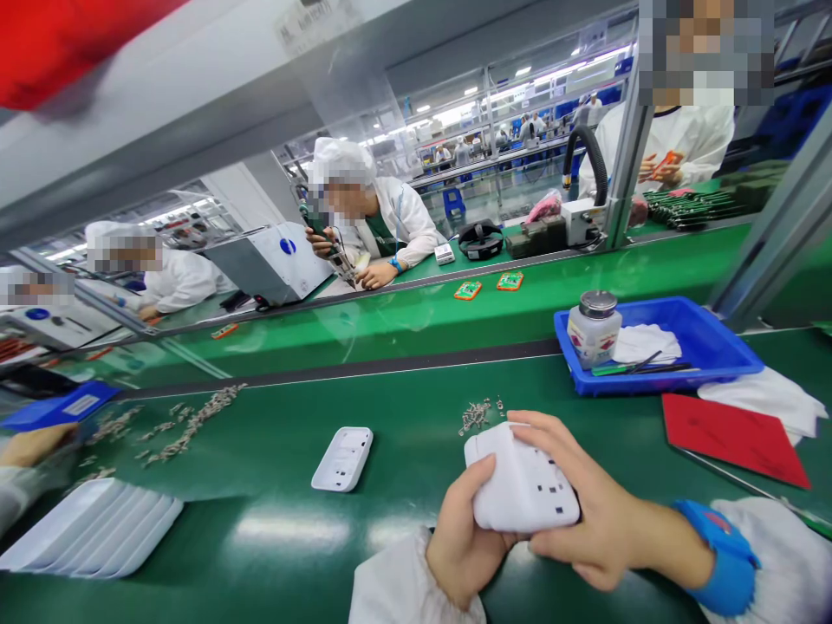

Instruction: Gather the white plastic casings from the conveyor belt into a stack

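Note:
Between my two hands is a stack of white plastic covers, tilted above the green bench, with small dark square marks on its top face. My left hand is closed round its left side, the thumb on top. Around the right and far edges my right hand is wrapped; a blue wrist strap circles that wrist. Just beyond the stack lies a small pile of metal parts. A single white cover lies on the bench to the left.
A blue tray at the back right holds a metal-capped jar, a cloth and tools. A red sheet lies in front. Left are a white ribbed tray, scattered metal parts and another person's hand. Orange-edged boards sit on the green belt.

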Action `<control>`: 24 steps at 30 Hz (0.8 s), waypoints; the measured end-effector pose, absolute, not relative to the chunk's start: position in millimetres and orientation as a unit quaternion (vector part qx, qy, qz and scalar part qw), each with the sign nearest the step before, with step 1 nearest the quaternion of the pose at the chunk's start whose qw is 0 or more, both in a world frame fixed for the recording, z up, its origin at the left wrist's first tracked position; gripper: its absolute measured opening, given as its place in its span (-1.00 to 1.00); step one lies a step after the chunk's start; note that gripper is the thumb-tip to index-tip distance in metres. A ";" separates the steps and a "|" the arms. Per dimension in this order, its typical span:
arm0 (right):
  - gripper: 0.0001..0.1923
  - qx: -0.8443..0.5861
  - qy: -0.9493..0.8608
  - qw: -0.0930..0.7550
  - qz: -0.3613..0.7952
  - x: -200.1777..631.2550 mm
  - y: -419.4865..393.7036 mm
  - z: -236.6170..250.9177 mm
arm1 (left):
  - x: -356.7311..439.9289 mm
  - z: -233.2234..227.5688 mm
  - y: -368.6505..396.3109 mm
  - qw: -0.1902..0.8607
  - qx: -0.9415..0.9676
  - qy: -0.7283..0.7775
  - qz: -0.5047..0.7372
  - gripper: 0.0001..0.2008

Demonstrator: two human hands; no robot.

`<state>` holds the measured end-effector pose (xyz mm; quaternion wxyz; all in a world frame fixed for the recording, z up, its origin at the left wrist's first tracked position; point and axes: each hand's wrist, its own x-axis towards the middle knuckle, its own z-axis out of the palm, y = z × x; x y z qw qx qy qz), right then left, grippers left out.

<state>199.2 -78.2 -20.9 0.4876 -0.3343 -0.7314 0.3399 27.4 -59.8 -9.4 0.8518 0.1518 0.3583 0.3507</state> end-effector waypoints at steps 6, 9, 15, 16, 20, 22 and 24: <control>-0.36 -0.356 -0.586 0.581 0.438 195.1 -77.8 -27.5 | 27.1 -8.0 -54.8 0.883 0.143 0.322 0.311 -0.53; -0.26 -0.374 -0.692 0.528 0.320 192.0 -78.9 -31.0 | 27.7 -9.7 -56.6 0.879 0.146 0.316 0.325 -0.53; -0.29 -0.401 -0.511 0.561 0.514 193.4 -73.9 -28.3 | 27.9 -7.7 -53.2 0.893 0.151 0.296 0.304 -0.41; -0.33 -0.395 -0.486 0.581 0.520 195.0 -72.4 -27.9 | 28.1 -7.2 -52.4 0.894 0.149 0.294 0.304 -0.39; -0.24 -0.417 -0.554 0.568 0.443 195.9 -73.7 -29.7 | 29.4 -8.5 -53.6 0.896 0.146 0.290 0.304 -0.41; -0.10 -0.432 -0.629 0.517 0.388 192.0 -78.2 -31.2 | 30.1 -9.9 -55.9 0.892 0.145 0.280 0.324 -0.45; 0.00 -0.440 -0.661 0.485 0.365 187.6 -82.1 -31.7 | 30.5 -10.2 -57.3 0.888 0.143 0.270 0.344 -0.45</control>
